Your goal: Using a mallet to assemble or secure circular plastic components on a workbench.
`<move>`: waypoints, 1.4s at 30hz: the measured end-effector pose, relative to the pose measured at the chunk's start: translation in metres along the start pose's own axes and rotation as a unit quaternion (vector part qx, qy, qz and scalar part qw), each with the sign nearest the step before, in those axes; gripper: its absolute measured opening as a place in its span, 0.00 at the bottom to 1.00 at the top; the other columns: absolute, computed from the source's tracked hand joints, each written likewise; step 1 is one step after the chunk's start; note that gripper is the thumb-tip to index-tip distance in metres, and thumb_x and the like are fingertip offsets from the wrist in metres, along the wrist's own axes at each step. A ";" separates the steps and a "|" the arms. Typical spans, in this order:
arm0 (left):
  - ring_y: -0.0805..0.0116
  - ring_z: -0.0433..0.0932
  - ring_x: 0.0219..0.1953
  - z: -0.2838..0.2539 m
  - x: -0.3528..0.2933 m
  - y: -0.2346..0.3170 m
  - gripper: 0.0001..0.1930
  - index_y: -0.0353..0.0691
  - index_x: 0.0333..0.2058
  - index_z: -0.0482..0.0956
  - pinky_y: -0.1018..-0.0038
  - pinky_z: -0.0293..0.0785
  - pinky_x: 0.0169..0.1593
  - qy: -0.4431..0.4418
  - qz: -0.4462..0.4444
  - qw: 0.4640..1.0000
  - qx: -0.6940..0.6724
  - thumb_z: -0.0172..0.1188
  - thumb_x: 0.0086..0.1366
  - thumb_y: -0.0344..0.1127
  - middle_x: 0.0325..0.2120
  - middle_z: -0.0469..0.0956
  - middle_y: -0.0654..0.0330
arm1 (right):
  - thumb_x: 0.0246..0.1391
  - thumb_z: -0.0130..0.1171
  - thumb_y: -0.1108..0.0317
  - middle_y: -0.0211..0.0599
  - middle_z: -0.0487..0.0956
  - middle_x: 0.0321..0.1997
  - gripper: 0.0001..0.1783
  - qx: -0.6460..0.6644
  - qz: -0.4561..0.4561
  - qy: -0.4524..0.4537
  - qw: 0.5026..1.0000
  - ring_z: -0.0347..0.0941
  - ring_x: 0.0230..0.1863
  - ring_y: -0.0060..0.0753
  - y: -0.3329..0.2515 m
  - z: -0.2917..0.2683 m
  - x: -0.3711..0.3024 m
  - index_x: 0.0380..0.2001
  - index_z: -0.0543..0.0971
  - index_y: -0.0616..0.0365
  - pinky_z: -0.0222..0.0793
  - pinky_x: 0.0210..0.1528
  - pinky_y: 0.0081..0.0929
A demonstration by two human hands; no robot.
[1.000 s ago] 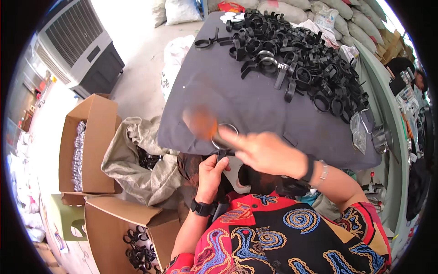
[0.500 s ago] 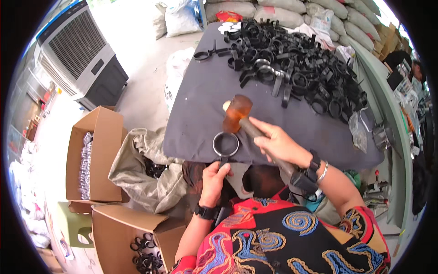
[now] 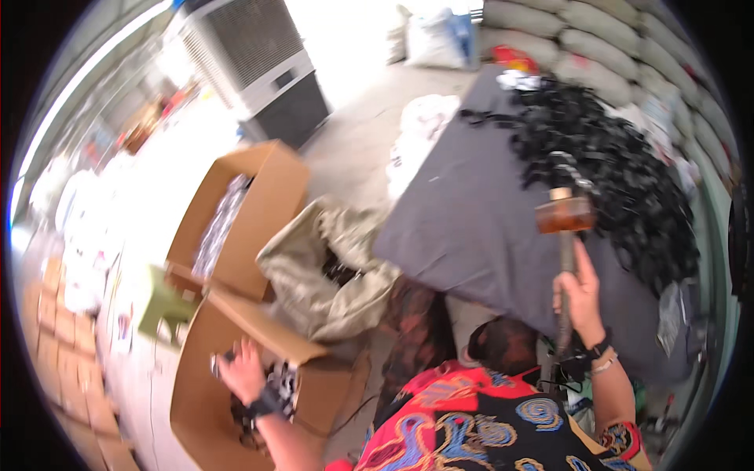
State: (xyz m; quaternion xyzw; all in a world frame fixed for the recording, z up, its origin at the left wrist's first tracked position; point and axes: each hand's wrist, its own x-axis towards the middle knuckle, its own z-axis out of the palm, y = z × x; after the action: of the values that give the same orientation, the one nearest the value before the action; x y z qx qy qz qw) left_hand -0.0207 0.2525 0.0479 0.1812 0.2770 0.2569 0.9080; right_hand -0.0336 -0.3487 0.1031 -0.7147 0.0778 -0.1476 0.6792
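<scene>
My right hand (image 3: 580, 302) is wrapped round the handle of a mallet (image 3: 565, 213) with an amber-brown head, held upright above the grey-covered table. My left hand (image 3: 242, 372) is over an open cardboard box (image 3: 192, 396) at the lower left. A small dark piece with a silvery edge (image 3: 215, 364) shows at its fingers, blurred; it looks like the black ring with a short handle. Below that hand, several black rings (image 3: 281, 386) lie inside the box. On the table's far right side is a large heap of black ring parts (image 3: 605, 149).
The grey-covered table (image 3: 463, 196) fills the right. Between it and the boxes stands an open woven sack (image 3: 302, 294) with dark parts inside. A second cardboard box (image 3: 263, 212) holds silvery pieces. Beyond are a green stool (image 3: 163, 306), an air cooler (image 3: 271, 71) and stacked sacks (image 3: 597, 55).
My left hand has moved from the table edge, where it held the black ring, to over the lower-left box. The mallet has risen upright in my right hand. The view has swung left.
</scene>
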 end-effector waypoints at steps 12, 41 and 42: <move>0.58 0.77 0.45 0.325 -0.082 -0.265 0.21 0.31 0.55 0.67 0.65 0.76 0.43 -0.502 -0.094 0.744 0.432 0.51 0.67 0.37 0.46 0.75 0.50 | 0.54 0.51 0.78 0.32 0.71 0.34 0.41 0.083 0.024 -0.041 0.995 0.69 0.23 0.19 0.007 -0.017 0.003 0.69 0.47 0.55 0.70 0.27 0.19; 0.48 0.79 0.35 0.297 -0.125 -0.380 0.17 0.38 0.34 0.80 0.59 0.75 0.40 -0.611 0.226 0.128 0.748 0.65 0.50 0.44 0.30 0.81 0.49 | 0.55 0.53 0.75 0.31 0.71 0.36 0.41 0.054 0.014 -0.039 0.998 0.69 0.22 0.17 0.006 -0.017 0.011 0.69 0.48 0.55 0.71 0.26 0.18; 0.47 0.79 0.35 0.295 -0.132 -0.372 0.22 0.37 0.39 0.78 0.59 0.75 0.39 -0.591 0.241 0.195 0.744 0.66 0.50 0.46 0.30 0.80 0.48 | 0.55 0.52 0.75 0.31 0.71 0.35 0.41 0.052 0.009 -0.042 0.998 0.69 0.22 0.17 0.007 -0.016 0.009 0.69 0.48 0.55 0.70 0.26 0.18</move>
State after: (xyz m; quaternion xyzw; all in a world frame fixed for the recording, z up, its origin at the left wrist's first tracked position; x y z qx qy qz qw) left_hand 0.1969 -0.1763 0.1570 0.9300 -0.3352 -0.0441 0.1440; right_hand -0.0293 -0.3670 0.0975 -0.6835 0.0480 -0.1147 0.7193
